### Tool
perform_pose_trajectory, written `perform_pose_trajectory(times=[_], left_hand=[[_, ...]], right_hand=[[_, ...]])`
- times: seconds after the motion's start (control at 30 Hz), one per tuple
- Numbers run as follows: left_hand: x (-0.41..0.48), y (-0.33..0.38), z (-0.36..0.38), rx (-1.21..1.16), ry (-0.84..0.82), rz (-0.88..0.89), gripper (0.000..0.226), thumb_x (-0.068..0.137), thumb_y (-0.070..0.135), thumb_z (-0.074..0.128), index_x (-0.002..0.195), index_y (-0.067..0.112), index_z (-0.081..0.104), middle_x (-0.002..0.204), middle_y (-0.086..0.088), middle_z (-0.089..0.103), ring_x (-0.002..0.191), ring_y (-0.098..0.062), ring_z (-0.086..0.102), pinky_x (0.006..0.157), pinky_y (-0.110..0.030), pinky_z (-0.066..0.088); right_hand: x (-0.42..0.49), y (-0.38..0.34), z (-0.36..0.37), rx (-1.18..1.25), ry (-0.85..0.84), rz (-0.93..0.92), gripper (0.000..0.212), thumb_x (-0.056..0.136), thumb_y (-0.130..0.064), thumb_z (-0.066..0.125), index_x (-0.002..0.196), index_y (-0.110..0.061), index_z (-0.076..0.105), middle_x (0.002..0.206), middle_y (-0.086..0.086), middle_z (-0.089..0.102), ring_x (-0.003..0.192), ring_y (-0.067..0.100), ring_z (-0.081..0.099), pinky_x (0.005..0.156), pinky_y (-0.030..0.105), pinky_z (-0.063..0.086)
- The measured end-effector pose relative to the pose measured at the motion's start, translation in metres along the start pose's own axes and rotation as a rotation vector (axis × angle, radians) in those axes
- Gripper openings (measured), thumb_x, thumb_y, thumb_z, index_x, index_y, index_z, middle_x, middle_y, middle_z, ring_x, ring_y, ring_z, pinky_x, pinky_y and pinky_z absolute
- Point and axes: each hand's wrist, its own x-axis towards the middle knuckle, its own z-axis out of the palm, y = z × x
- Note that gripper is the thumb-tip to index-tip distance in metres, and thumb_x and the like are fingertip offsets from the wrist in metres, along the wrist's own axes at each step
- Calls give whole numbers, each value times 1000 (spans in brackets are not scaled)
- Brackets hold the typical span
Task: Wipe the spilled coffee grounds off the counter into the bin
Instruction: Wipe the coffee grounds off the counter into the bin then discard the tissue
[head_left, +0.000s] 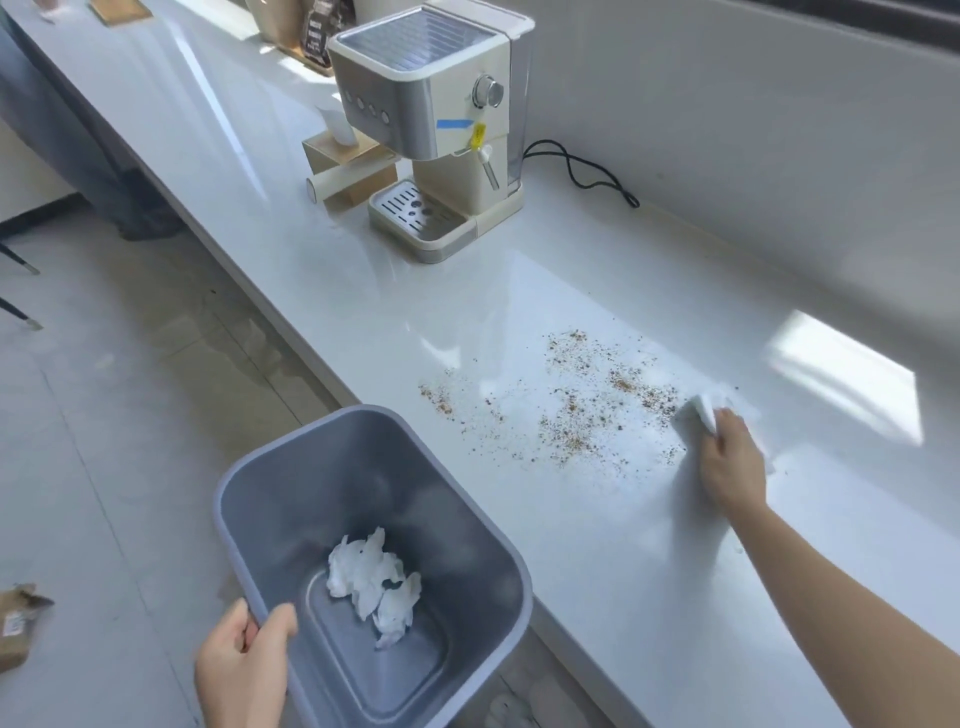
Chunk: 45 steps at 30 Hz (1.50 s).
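Observation:
Brown coffee grounds (566, 400) lie scattered over the white counter (597, 519). My right hand (730, 457) presses a white tissue (698, 413) flat on the counter at the right edge of the spill. My left hand (244, 660) grips the near rim of a grey bin (483, 525), held just below the counter's front edge, left of the spill. Crumpled white tissues (371, 577) lie in the bottom of the bin.
A cream espresso machine (431, 119) stands at the back of the counter, its black cord (582, 171) trailing right. A wooden tissue box (345, 156) sits left of it. The wall runs along the right. A tiled floor (104, 389) lies to the left.

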Motion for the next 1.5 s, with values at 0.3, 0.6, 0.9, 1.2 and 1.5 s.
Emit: perform_pose_trajectory(times=[0.3,0.6,0.9,1.2,1.5], left_hand=[[2,-7,-6,175,48,-3,20,74,-2,64,75,-18,52,66,-18,40,63,-14,30,59,-27,27],[-5,-4,11,189,90,21,37,73,0,67,62,-9,33,61,-14,27,48,-9,21,47,-24,13],[-14,-1,23,56,14,135,50,66,-10,64,61,12,19,53,2,18,49,-6,14,48,-29,8],[-2,7,24,204,-45,168,45,69,-3,64,57,3,21,55,-6,16,46,-9,15,39,-21,10],[21,-15,30,195,-272,244,55,78,-13,64,52,16,25,43,11,24,40,-3,22,38,-17,19]], right_hand=[[7,-32,27,70,-34,-146,38,98,-7,41,135,0,48,148,19,39,142,32,29,116,37,18],[-88,-61,77,10,-330,-582,43,97,-5,43,138,-12,47,150,3,37,144,18,25,115,22,8],[-20,-16,32,78,87,-71,40,98,-6,36,137,-1,44,147,18,42,140,32,31,114,40,21],[13,-77,72,14,-57,-212,38,93,1,38,128,0,52,141,17,49,134,33,39,109,39,27],[-50,-95,41,512,117,-80,27,98,-17,36,73,-25,43,64,-11,43,58,4,38,59,31,31]])
